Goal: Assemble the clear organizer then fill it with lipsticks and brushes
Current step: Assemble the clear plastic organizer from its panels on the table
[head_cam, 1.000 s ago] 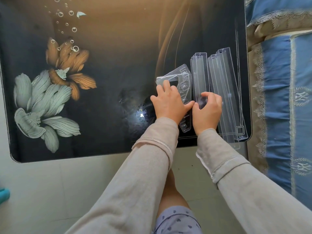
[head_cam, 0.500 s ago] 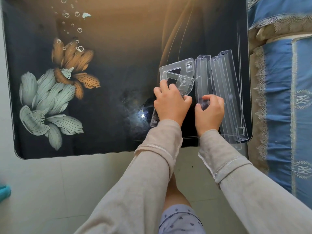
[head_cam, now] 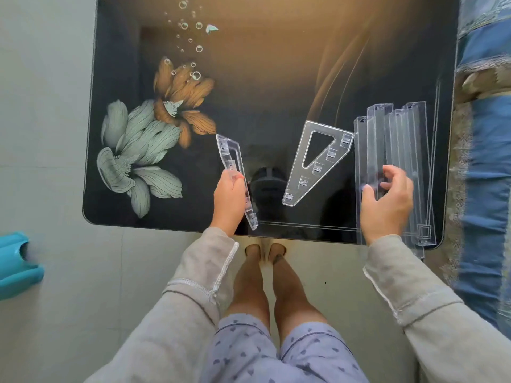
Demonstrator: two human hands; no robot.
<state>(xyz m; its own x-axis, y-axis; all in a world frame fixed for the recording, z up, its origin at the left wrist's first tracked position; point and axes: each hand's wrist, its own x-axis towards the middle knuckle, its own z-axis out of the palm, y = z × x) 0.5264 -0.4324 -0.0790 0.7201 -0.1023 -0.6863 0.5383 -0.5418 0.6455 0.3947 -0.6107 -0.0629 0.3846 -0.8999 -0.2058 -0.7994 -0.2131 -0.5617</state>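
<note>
- Left hand (head_cam: 231, 199) holds one side panel (head_cam: 229, 153) on edge; right hand (head_cam: 387, 205) grips a tray (head_cam: 374, 139).
- Recommended: square tray end to panel slots before pressing; forcing risks cracking.

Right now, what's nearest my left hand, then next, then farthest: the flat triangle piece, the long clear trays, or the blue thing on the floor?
1. Flat triangle piece, just right of the left hand.
2. Long clear trays, at the table's right edge.
3. Blue thing, on the floor, far left.
</note>
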